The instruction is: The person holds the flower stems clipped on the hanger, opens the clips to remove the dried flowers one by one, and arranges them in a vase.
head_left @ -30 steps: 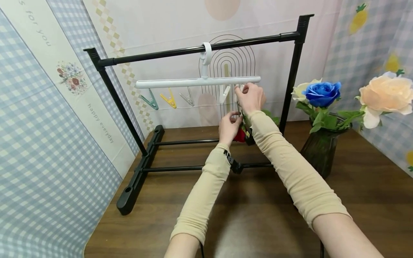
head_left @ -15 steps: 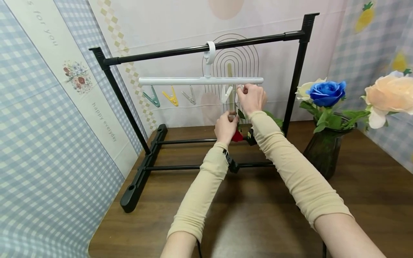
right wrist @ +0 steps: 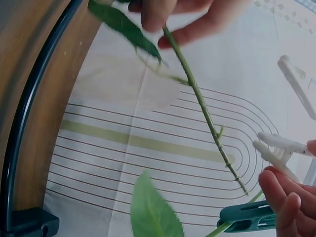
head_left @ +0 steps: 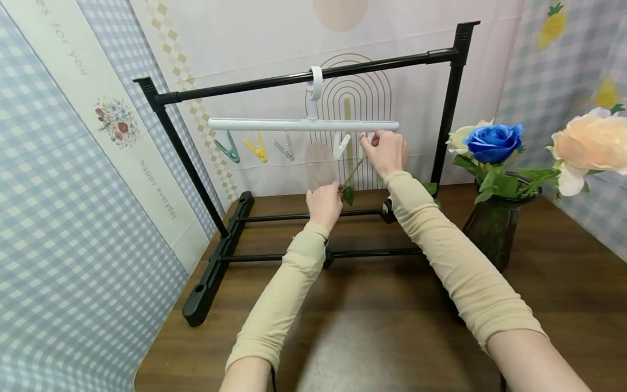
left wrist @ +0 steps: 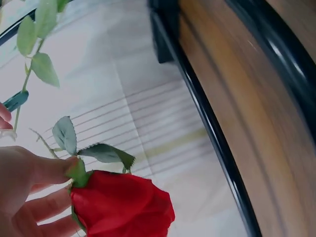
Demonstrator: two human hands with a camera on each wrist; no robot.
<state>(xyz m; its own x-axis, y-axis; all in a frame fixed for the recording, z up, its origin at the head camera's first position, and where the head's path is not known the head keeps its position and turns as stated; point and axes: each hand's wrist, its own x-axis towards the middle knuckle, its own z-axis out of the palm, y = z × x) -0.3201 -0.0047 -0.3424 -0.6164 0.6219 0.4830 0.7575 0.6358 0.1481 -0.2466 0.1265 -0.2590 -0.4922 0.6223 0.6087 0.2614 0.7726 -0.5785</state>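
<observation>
My left hand point(head_left: 324, 206) pinches a red rose point(left wrist: 121, 205) just behind its bloom, the bloom being hidden in the head view. Its green stem point(right wrist: 202, 106) slants up toward my right hand point(head_left: 387, 149). That hand pinches a white clip point(right wrist: 284, 143) under the right end of the white hanger point(head_left: 264, 124). In the right wrist view the bare stem end lies close beside the clip's tips, apart from them. Beyond, a teal clip point(right wrist: 247, 217) grips another leafy stem point(left wrist: 45, 69), mostly hidden behind my right hand in the head view.
The hanger hooks over the top bar point(head_left: 245, 85) of a black rack. Green point(head_left: 231, 149), yellow point(head_left: 258, 148), grey point(head_left: 285, 147) and white point(head_left: 340, 146) clips hang from it. A dark vase point(head_left: 492, 234) with blue and peach roses stands at right on the wooden table point(head_left: 372, 332).
My left hand has moved left and down with the rose, drawing its stem out to a slant. My right hand has stayed at the white clip.
</observation>
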